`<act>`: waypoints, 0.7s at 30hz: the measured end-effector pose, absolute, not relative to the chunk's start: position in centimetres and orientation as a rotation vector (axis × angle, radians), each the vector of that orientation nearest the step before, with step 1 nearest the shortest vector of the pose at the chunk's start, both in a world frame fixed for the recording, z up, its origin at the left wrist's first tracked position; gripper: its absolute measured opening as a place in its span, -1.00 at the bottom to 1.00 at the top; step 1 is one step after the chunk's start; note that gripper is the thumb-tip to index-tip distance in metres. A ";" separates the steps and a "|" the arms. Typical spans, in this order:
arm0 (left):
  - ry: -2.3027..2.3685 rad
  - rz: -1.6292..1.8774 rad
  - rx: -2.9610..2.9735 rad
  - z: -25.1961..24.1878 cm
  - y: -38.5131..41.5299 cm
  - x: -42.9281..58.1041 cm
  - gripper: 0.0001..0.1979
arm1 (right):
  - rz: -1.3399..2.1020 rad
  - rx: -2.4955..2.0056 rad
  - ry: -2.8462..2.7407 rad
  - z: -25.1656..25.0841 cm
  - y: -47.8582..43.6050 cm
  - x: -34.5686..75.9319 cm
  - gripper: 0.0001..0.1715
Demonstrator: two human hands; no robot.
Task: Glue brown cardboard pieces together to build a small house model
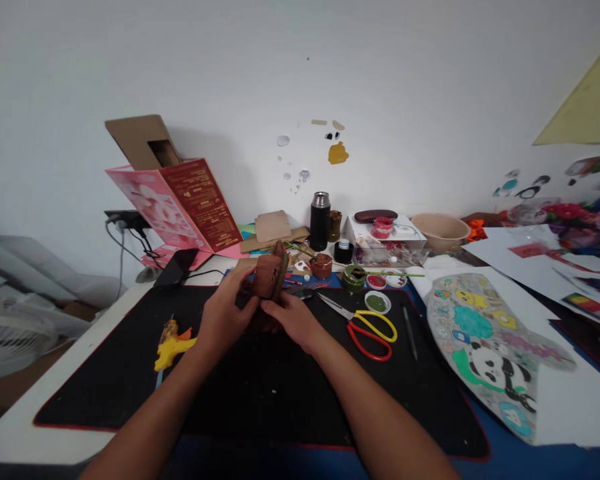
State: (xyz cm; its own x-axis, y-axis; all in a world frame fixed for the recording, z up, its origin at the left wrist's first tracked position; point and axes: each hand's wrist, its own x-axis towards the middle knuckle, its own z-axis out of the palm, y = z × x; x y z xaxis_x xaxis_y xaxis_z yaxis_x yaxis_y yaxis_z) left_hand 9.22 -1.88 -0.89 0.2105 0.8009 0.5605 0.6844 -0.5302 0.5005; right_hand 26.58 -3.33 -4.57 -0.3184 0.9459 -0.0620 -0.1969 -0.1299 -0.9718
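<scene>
A small brown object [269,276] with a dark slot-like mark and a greenish edge is raised over the black mat [270,407]. My left hand [227,310] grips its left side, fingers behind and thumb near the lower edge. Against its lower right side, my right hand [293,320] is closed, with several fingers hidden. To the right lie scissors [365,327] with red and yellow handles. A yellow glue gun [171,347] rests on the mat left of my forearms.
Open paint jars [353,279], a black bottle [319,223] and cardboard pieces line the back. A phone [177,268] leans near a pink and red box [180,207] at left. A grey pen [409,332] and a painted panda board [485,353] lie at right.
</scene>
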 end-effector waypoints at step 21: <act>1.633 1.185 2.052 -2.0 -6.6 7.9 -0.70 | 1.435 -0.924 -1.337 -4.7 -3.8 26.5 -0.56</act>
